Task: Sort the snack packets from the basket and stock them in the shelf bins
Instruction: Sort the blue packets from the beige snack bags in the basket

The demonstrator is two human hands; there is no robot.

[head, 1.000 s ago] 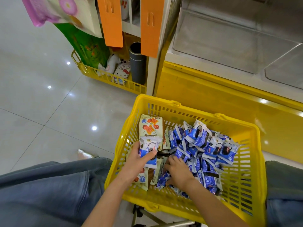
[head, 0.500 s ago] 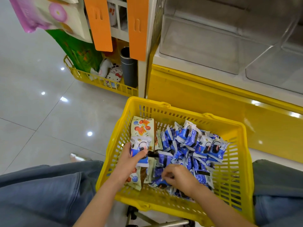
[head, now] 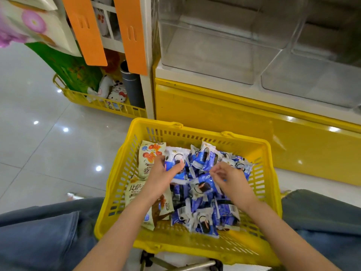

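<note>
A yellow plastic basket (head: 195, 245) stands between my knees, holding several blue snack packets (head: 205, 218) and a few cream packets (head: 150, 155) at its left side. My left hand (head: 162, 177) grips a blue-and-white packet (head: 175, 159), thumb across its front. Over the blue pile hovers my right hand (head: 230, 178), its fingers curled and blurred; whether it pinches a packet is unclear. Clear shelf bins (head: 214, 49) sit above the yellow shelf base (head: 224, 114), and nothing shows inside them.
To the left stands another yellow wire basket (head: 109, 106) with plush toys and a grey cylinder (head: 132, 87). Orange tags (head: 132, 36) hang from the white shelf post. My denim-clad legs flank the basket. Glossy tiled floor lies at left.
My left hand has carried its blue packet toward the basket's middle. My right hand has lifted out of the pile and now hovers over it. The view has shifted left.
</note>
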